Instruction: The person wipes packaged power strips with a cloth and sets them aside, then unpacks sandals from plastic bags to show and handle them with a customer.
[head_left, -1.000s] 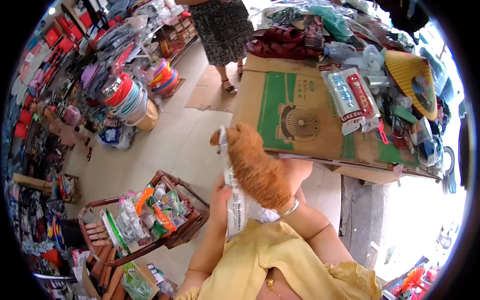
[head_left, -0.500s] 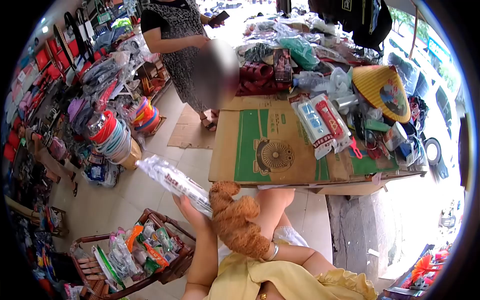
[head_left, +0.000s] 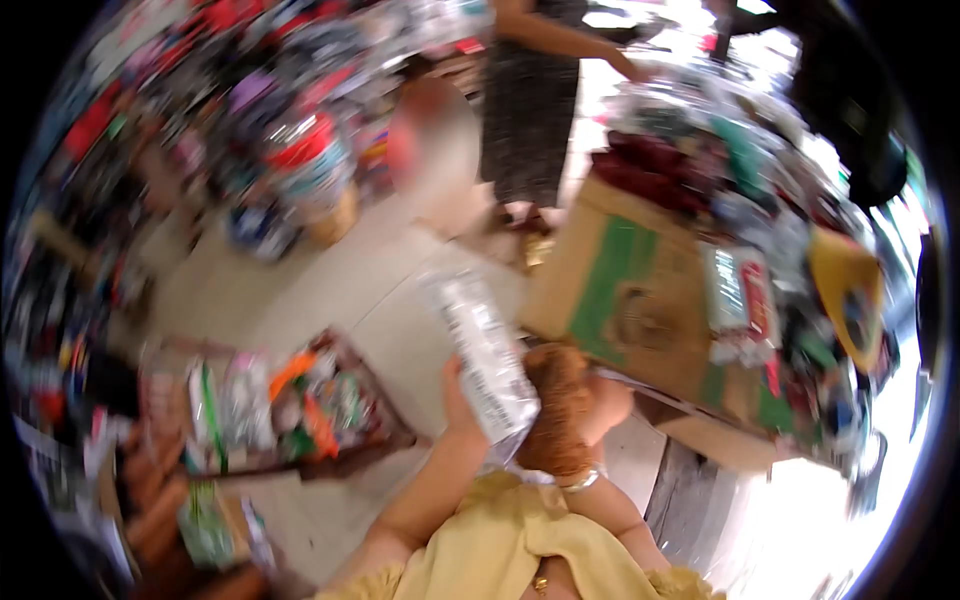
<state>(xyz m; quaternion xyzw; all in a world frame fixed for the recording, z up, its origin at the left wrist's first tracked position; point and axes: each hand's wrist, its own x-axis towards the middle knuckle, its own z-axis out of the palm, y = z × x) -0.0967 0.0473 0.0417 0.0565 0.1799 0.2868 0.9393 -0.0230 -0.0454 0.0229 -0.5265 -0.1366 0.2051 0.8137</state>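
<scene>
My left hand [head_left: 458,400] is closed around the lower left edge of a clear and white plastic package [head_left: 485,360] with blurred print. The package stands tilted in front of my lap. Right against it is a brown, curly, fluffy thing [head_left: 557,410], whose kind I cannot make out. It lies at the end of my right forearm [head_left: 620,520], just past a bracelet [head_left: 582,482] on the wrist. My right hand itself is hidden by the fluffy thing, so its fingers do not show.
A cardboard box [head_left: 560,270] with a green panel stands ahead right, goods and a yellow hat [head_left: 845,285] on and behind it. To the left is a basket [head_left: 395,440] of packaged goods. A person [head_left: 530,110] stands beyond the box. Stacked buckets [head_left: 310,175] are further left.
The view has swung left and is blurred, so the box sits further right and tilted. The package has turned more upright. The person ahead now reaches an arm toward the piled goods.
</scene>
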